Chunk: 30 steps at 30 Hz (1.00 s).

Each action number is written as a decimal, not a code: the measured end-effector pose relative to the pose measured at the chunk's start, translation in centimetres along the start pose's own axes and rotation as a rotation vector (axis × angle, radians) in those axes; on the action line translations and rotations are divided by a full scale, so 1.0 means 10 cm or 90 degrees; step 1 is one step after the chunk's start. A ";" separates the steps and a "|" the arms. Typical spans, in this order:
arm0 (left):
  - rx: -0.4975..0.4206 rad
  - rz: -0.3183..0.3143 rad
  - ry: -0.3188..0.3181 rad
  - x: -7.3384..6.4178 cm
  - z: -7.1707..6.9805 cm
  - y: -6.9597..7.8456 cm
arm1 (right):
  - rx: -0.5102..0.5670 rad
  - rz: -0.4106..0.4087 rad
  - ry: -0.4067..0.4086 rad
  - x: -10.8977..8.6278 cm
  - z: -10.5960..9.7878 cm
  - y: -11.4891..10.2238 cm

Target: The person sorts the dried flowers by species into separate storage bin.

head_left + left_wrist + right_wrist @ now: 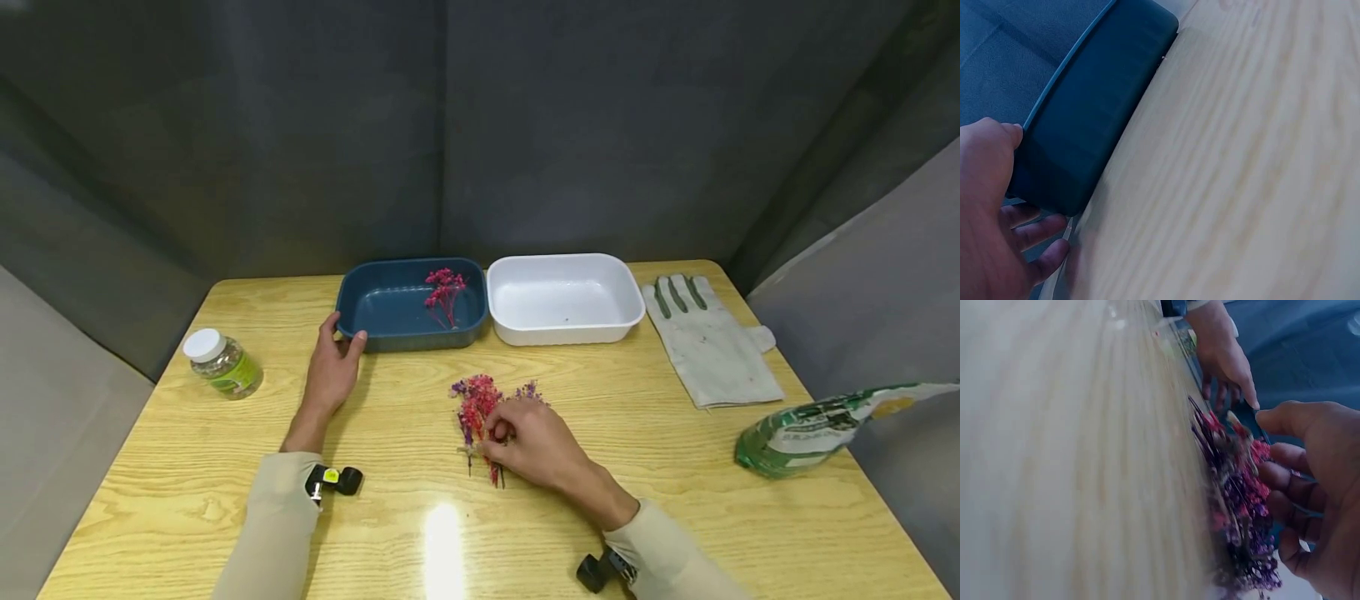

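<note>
My left hand (pixel 332 371) holds the front left corner of a dark blue dish (pixel 386 342), thumb at the rim and fingers round the end. Inside the dish lies a pink dried-flower sprig (pixel 446 292). A bunch of dried flowers (pixel 477 400), pink, red and purple with thin stems, lies on the table in front of it. Over the stems is my right hand (pixel 536 442), fingers bent, with a gap between thumb and index fingertip in the right wrist view. Its fingertips are right at the flowers (pixel 1244 487); the hand hides part of the bunch in the head view.
A white dish (pixel 566 335) stands beside the blue one. On the right are a pale work glove (pixel 712 350) and a green and white bag (pixel 810 433). A white-lidded jar (pixel 232 371) stands at the left. Dark curtains rise behind the wooden table (pixel 360 542).
</note>
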<state>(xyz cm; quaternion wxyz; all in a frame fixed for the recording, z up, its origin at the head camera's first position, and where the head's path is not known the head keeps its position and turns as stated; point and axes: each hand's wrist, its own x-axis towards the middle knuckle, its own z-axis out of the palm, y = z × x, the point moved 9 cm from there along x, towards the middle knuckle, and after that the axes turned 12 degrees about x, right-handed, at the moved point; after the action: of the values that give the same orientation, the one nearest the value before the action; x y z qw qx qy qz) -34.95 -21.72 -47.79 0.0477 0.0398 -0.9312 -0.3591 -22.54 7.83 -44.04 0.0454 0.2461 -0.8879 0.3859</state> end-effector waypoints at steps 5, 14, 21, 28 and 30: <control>0.000 0.001 -0.002 0.00 0.00 0.00 | -0.053 -0.010 0.001 -0.01 0.07 -0.01; 0.001 -0.001 0.008 0.00 -0.02 -0.01 | -0.083 -0.008 0.013 -0.01 0.10 0.00; -0.001 0.001 0.002 0.00 0.00 0.01 | -0.057 0.018 0.017 -0.01 0.12 0.03; 0.000 -0.005 -0.003 0.00 0.00 0.01 | -0.069 0.072 0.031 -0.01 0.10 0.08; 0.001 -0.006 -0.003 0.00 0.00 0.01 | -0.070 0.084 0.035 -0.01 0.10 0.09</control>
<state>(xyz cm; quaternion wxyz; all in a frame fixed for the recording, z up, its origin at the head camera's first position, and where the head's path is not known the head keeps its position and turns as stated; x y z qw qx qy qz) -34.92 -21.66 -47.69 0.0440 0.0431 -0.9314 -0.3588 -22.77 7.73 -45.38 0.0575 0.1737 -0.9206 0.3450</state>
